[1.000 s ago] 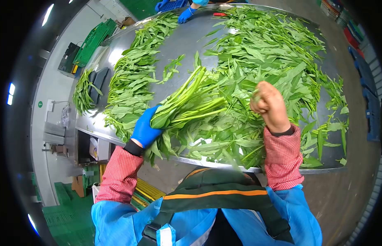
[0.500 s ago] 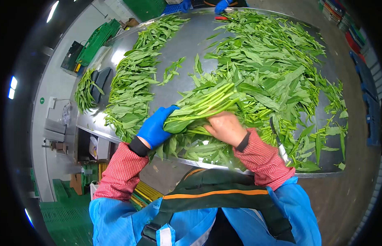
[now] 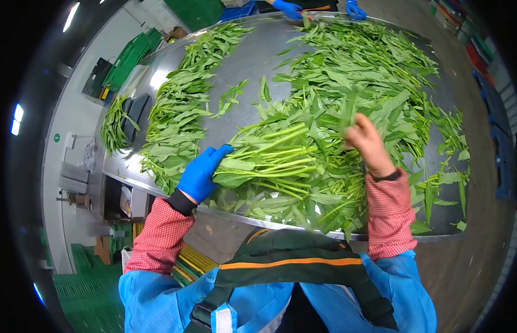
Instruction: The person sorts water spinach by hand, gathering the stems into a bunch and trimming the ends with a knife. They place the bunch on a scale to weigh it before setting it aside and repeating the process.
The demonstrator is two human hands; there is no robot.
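Observation:
My left hand [image 3: 202, 175], in a blue glove, is closed around the leafy end of a bunch of water spinach [image 3: 275, 158]. The cut stems fan out to the right, low over the near part of the table. My bare right hand [image 3: 369, 143] is to the right of the bunch, above the big heap of water spinach [image 3: 353, 72]. Its fingers are closed on a leafy sprig [image 3: 350, 108], which is smeared by motion. Loose leaves and stems lie beneath both hands.
A long row of water spinach [image 3: 178, 105] lies on the left of the metal table [image 3: 242, 72], with a smaller bundle [image 3: 115, 125] beyond it. Another person's blue-gloved hands [image 3: 289, 9] are at the far edge. Green crates [image 3: 133, 55] stand at the left.
My right hand has moved from the bunch up and right, with a sprig in it. My left hand has shifted slightly left. The knife at the right is hidden now. The other person's hands moved right.

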